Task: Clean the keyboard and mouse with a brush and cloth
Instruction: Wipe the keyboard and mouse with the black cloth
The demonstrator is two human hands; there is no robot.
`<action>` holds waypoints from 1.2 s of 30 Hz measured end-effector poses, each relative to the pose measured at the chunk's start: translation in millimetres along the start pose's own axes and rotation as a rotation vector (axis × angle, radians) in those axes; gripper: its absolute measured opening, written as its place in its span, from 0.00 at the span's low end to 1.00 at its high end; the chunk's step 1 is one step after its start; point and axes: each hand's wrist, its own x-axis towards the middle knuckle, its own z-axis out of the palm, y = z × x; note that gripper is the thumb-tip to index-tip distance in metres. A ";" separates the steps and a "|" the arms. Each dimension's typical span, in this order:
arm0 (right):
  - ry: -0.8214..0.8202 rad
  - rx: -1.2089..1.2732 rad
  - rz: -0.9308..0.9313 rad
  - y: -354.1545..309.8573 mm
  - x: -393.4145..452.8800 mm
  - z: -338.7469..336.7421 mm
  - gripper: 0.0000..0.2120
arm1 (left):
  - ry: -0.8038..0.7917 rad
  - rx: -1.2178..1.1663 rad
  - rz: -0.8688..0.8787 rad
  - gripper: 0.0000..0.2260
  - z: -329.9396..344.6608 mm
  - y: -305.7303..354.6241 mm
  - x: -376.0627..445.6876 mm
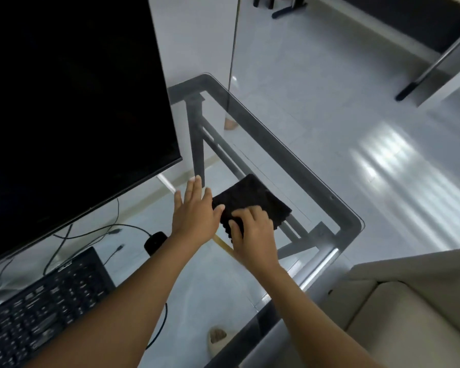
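Observation:
A folded black cloth lies on the glass desk near its right corner. My right hand rests on the cloth's near edge with fingers curled over it. My left hand is flat with fingers spread, just left of the cloth, thumb touching its edge. A black keyboard sits at the lower left. The black mouse lies beside my left forearm, partly hidden. A thin yellowish stick, possibly the brush handle, shows between my wrists.
A large dark monitor fills the upper left, close to my left hand. Cables run over the glass behind the keyboard. A beige sofa stands at the lower right. White tiled floor shows through the glass.

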 end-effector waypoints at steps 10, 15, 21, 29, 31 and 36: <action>-0.137 -0.005 -0.058 23.4 35.5 -4.9 0.21 | 0.140 -0.208 0.046 0.06 0.3 28.7 7.1; -0.142 0.129 -0.095 19.0 34.8 -16.3 0.24 | 0.058 -0.605 -0.044 0.03 -36.8 33.3 -1.4; 0.001 0.380 -0.252 -38.3 35.8 -28.0 0.14 | 0.229 -0.861 -0.135 0.02 -85.9 -0.2 -40.0; -0.039 0.408 -0.423 -166.0 1.3 -1.9 0.17 | 0.500 -0.693 -0.408 0.12 -86.1 -151.7 -158.7; -0.106 0.379 -0.488 -202.1 -17.4 11.0 0.20 | 0.472 -0.569 -0.443 0.16 -74.3 -194.2 -201.3; -0.198 0.229 -0.651 -270.2 -69.9 43.4 0.21 | 0.438 -0.399 -0.516 0.28 -47.9 -268.8 -301.3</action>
